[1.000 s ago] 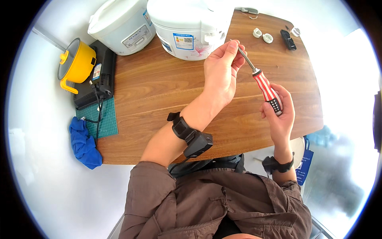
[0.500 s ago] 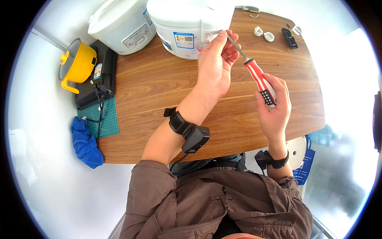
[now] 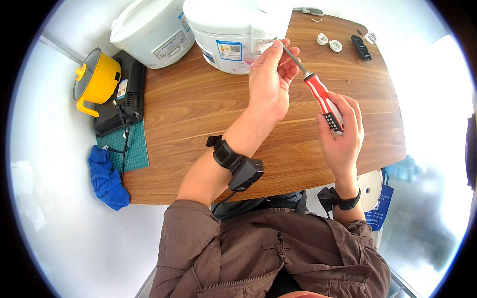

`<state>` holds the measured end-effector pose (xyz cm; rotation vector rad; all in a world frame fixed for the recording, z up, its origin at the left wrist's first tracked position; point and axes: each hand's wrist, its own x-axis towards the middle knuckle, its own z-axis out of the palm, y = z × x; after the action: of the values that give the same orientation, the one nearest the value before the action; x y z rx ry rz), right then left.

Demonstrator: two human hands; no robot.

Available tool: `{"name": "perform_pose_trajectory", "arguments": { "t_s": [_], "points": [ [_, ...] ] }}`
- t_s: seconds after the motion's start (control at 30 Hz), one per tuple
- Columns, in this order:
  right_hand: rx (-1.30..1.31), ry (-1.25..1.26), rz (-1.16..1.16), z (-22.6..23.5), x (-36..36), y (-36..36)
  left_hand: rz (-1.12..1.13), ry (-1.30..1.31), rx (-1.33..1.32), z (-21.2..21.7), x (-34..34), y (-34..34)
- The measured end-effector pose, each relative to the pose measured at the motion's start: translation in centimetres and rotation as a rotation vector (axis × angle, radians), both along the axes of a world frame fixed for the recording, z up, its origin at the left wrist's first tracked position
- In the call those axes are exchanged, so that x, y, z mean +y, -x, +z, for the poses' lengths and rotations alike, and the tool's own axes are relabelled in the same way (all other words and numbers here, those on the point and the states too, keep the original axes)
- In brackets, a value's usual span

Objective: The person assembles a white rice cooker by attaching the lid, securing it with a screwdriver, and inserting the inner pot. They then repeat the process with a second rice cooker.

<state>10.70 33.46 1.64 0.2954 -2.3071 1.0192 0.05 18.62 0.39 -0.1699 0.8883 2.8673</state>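
Observation:
A screwdriver (image 3: 320, 94) with a red, white and black star-patterned handle slants between my two hands, its shaft pointing up and left. My right hand (image 3: 345, 136) is closed round the handle. Up by the tip, my left hand (image 3: 270, 82) pinches the shaft between thumb and fingers. Something small and dark shows just past the fingertips, too small to name. The tip lies close to the side of a white rice cooker (image 3: 218, 25) with a blue-edged label; whether it touches the cooker I cannot tell.
Another white rice cooker (image 3: 154, 37) stands at the back left. Beside it are a yellow pot (image 3: 102, 77) on a black appliance (image 3: 131, 89), a green cutting mat (image 3: 136, 149) and a blue cloth (image 3: 107, 179). White plastic rings (image 3: 335, 45) and a black part (image 3: 361, 47) lie back right.
My left hand has shifted very slightly right and down. The screwdriver handle has moved a touch to the left within my right hand's grip. Everything else looks the same.

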Motion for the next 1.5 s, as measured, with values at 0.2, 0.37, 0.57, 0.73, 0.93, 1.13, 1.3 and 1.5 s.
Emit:
{"name": "perform_pose_trajectory", "arguments": {
  "t_s": [0.2,0.37,0.57,0.73,0.93,1.13,1.3,1.5],
  "points": [
    [-0.011,0.006,0.001,-0.1,0.0,0.1,0.008,0.026,0.012,0.1,-0.1,0.1],
    [0.03,-0.025,-0.001,-0.2,-0.5,0.1,0.009,0.051,0.006,0.1,-0.2,0.1],
    [0.061,-0.059,-0.055,-0.1,-0.7,0.3,-0.002,0.178,-0.016,0.0,-0.3,-0.5],
    [0.054,-0.006,-0.085,-0.5,0.0,0.3,0.022,0.393,-0.112,3.4,-0.7,-3.0],
    [-0.136,0.167,-0.071,-0.6,0.0,-0.2,0.556,0.526,0.502,7.5,-7.5,0.9],
    [-0.3,0.554,0.051,-0.9,-0.2,-0.1,0.952,1.347,0.82,4.4,-15.4,8.2],
    [-0.33,0.605,0.139,-1.3,-0.4,-0.3,0.68,1.428,1.049,2.5,-14.2,9.2],
    [-0.377,0.683,0.089,-2.5,-1.3,-0.5,0.729,1.359,1.08,1.9,-13.9,9.7]
  ]
}}
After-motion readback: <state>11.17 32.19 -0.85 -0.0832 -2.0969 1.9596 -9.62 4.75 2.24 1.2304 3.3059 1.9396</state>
